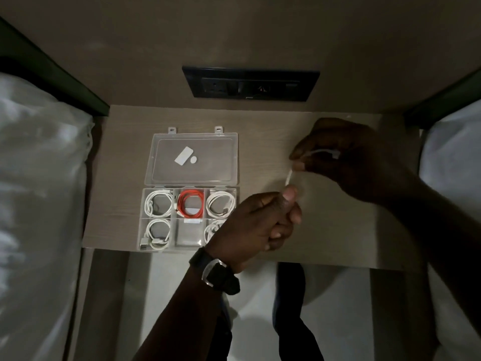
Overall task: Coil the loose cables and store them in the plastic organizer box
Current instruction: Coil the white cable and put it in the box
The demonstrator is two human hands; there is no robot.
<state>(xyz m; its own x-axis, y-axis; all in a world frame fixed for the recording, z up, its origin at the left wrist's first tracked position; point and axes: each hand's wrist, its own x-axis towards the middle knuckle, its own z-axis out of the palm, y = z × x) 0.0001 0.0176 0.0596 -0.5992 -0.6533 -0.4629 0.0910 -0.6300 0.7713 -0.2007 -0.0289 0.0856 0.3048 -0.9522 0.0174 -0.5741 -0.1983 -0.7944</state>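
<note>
A clear plastic organizer box point(140, 222) lies open on the small wooden table, its lid point(192, 157) folded back. Its compartments hold coiled white cables point(158, 204) and one red coil point(192, 203); the near middle compartment point(188, 234) looks empty. To the right of the box, my left hand point(260, 225) and my right hand point(351, 162) both grip a short white cable point(288, 178) held above the table. A stretch of it runs between the hands, and one end point(334, 153) shows inside my right fingers.
The table point(325, 230) sits between two beds with white bedding point(39, 178) at left and right. A black socket panel point(250, 84) is on the wall behind. My left wrist wears a dark watch point(218, 274). The floor and my legs are below the table's front edge.
</note>
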